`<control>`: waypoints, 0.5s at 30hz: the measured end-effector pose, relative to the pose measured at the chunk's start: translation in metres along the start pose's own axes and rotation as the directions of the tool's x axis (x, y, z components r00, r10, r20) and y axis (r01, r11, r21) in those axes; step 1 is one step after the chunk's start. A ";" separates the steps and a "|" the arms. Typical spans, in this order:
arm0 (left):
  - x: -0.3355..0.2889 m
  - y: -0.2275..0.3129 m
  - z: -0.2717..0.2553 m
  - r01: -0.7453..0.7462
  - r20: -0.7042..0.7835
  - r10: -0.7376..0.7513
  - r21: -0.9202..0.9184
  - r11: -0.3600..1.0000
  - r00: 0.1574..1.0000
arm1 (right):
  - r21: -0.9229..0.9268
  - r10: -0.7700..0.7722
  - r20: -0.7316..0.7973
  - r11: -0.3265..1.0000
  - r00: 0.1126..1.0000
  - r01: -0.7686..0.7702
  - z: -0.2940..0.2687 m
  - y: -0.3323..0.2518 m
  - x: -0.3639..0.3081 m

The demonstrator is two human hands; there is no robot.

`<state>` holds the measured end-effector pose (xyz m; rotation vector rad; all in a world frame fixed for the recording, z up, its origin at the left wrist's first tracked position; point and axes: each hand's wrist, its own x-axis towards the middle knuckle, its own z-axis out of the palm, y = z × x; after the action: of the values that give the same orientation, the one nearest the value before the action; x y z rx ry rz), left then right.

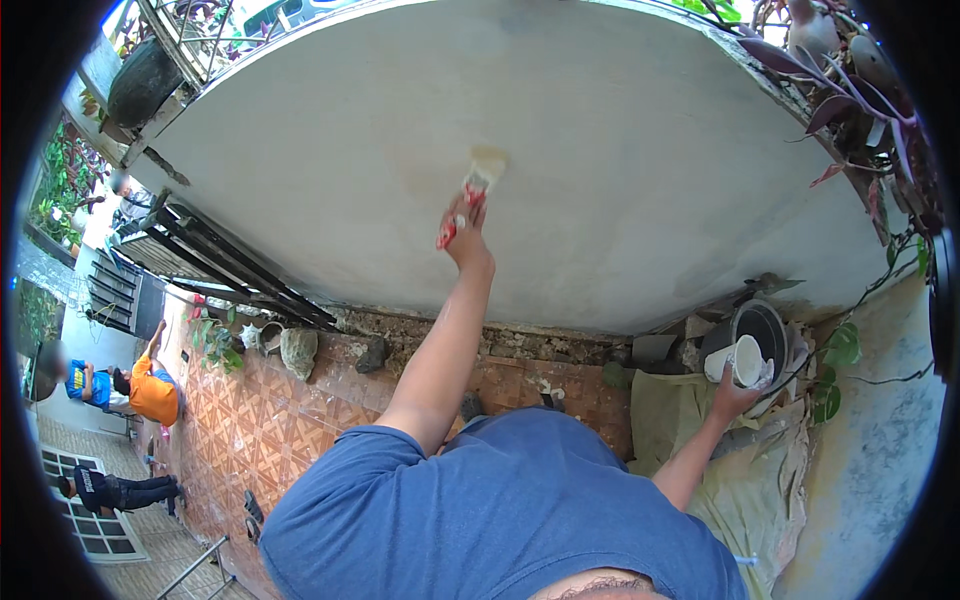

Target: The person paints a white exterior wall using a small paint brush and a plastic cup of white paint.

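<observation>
The left hand (466, 232) grips a red-handled paintbrush (478, 180), bristles flat against the wall (620, 180); the right hand (735, 395) holds a white cup (745, 360).

Bright, even daylight, soft and diffuse. No hard shadows on the pale wall (600, 180); only a faint shade under the raised arm. Slight overexposure at the upper left near the railing (200, 40). Strong fisheye bending: wall top curved into an arc, black vignette around the rim. Sharp in the centre, softer and smeared towards the edges; small figures at left blurred. No glare.
</observation>
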<state>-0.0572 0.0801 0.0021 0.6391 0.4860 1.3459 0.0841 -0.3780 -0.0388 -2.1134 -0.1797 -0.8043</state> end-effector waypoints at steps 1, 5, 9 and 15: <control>0.001 -0.019 -0.024 0.002 -0.023 -0.002 0.008 1.000 1.000 | 0.075 0.036 0.019 0.997 0.999 -0.037 0.002 0.000 0.002; -0.007 -0.032 -0.045 0.245 -0.247 -0.221 0.071 0.967 0.944 | 0.141 0.012 -0.001 0.990 1.000 -0.012 0.002 0.021 0.011; 0.020 0.010 0.019 0.046 -0.150 -0.072 -0.167 0.985 0.986 | 0.074 -0.008 0.016 0.997 1.000 0.006 -0.001 0.011 0.017; -0.036 0.100 0.095 -0.144 0.086 0.150 -0.068 0.987 0.985 | 0.183 -0.088 0.103 0.981 0.991 0.068 0.017 0.022 0.018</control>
<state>-0.0741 0.0412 0.1382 0.6926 0.3281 1.4584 0.1153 -0.3814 -0.0499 -1.9910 -0.3829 -0.6901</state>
